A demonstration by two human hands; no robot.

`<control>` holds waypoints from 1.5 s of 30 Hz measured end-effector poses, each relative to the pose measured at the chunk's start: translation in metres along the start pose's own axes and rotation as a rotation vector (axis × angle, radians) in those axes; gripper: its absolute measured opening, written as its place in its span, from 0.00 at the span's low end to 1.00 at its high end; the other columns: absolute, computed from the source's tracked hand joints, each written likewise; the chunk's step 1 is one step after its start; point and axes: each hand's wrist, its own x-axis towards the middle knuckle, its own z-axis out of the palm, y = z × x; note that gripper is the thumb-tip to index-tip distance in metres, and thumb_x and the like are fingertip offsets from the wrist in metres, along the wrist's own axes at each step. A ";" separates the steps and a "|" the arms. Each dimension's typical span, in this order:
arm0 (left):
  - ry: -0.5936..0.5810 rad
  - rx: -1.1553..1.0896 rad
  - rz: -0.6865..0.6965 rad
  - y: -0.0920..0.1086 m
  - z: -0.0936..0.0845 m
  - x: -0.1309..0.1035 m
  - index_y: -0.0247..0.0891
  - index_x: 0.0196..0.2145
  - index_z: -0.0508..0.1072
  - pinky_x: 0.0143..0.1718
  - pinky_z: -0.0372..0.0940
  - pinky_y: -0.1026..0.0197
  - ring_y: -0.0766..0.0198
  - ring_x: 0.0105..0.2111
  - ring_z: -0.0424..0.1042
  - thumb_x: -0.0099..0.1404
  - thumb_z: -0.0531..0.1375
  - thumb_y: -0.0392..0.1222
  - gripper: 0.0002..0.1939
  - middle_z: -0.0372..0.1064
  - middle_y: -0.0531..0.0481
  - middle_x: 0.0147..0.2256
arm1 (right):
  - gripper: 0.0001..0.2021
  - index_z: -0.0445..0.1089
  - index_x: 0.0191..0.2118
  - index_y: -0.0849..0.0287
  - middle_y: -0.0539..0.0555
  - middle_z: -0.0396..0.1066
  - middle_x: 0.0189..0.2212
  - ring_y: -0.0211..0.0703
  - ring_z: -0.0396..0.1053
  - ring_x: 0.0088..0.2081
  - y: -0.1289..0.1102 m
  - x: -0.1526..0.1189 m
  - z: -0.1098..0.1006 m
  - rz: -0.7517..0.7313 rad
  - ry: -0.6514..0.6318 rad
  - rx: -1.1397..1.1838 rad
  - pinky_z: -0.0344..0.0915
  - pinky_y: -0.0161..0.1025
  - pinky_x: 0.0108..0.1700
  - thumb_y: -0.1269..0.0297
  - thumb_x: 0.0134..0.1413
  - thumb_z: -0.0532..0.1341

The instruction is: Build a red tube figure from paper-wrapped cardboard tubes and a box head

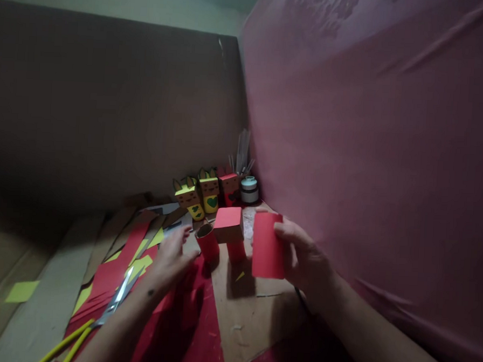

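In my right hand (302, 249) is a red paper-covered tube (267, 247), held up on the right with the thumb across its front. My left hand (175, 256) hangs over the left side with its fingers apart and nothing in it. Just right of those fingers stands another red tube (208, 244), its open brown cardboard rim showing on top. Between the hands is a figure made of a red-topped cardboard box (229, 223) on a red tube base (236, 251). A small yellow paper scrap (240, 276) lies in front of it.
Scissors with yellow handles (71, 342) lie at left among red paper strips (128, 256) and yellow scraps. Behind stand yellow box figures (210, 201), a red one (229, 194) and a jar (249, 190). A pink-covered wall (368, 144) bounds the right side.
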 end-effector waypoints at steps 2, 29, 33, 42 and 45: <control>0.077 0.048 0.020 0.014 -0.019 -0.011 0.37 0.47 0.71 0.49 0.64 0.44 0.43 0.51 0.67 0.49 0.62 0.49 0.27 0.70 0.37 0.48 | 0.27 0.69 0.49 0.56 0.53 0.76 0.36 0.43 0.73 0.36 0.010 0.000 0.000 0.067 -0.079 -0.022 0.69 0.40 0.41 0.62 0.39 0.73; -0.086 -0.622 -0.326 0.012 -0.052 -0.074 0.35 0.19 0.71 0.16 0.52 0.71 0.75 0.14 0.57 0.61 0.65 0.48 0.18 0.64 0.56 0.15 | 0.17 0.66 0.51 0.58 0.58 0.73 0.44 0.46 0.73 0.44 0.062 0.001 0.020 0.072 -0.237 -0.861 0.71 0.44 0.44 0.58 0.58 0.61; -0.046 -0.616 -0.316 0.013 -0.052 -0.076 0.36 0.20 0.72 0.17 0.54 0.71 0.74 0.15 0.59 0.62 0.65 0.47 0.17 0.65 0.56 0.16 | 0.13 0.68 0.45 0.60 0.52 0.72 0.31 0.38 0.70 0.27 0.063 0.000 0.025 0.222 -0.172 -0.889 0.69 0.38 0.29 0.56 0.60 0.59; -0.060 -0.565 -0.246 0.017 -0.049 -0.079 0.36 0.20 0.74 0.20 0.56 0.70 0.73 0.17 0.60 0.61 0.65 0.46 0.15 0.66 0.55 0.16 | 0.11 0.69 0.37 0.59 0.46 0.66 0.24 0.31 0.60 0.19 0.071 -0.005 0.025 0.183 -0.104 -0.659 0.56 0.31 0.20 0.58 0.52 0.66; -0.118 -0.513 -0.205 0.014 -0.049 -0.080 0.37 0.19 0.73 0.22 0.57 0.70 0.73 0.18 0.60 0.61 0.65 0.46 0.16 0.64 0.55 0.16 | 0.13 0.73 0.35 0.61 0.43 0.60 0.15 0.29 0.51 0.15 0.074 -0.003 0.027 0.380 -0.076 -0.511 0.45 0.30 0.16 0.56 0.49 0.68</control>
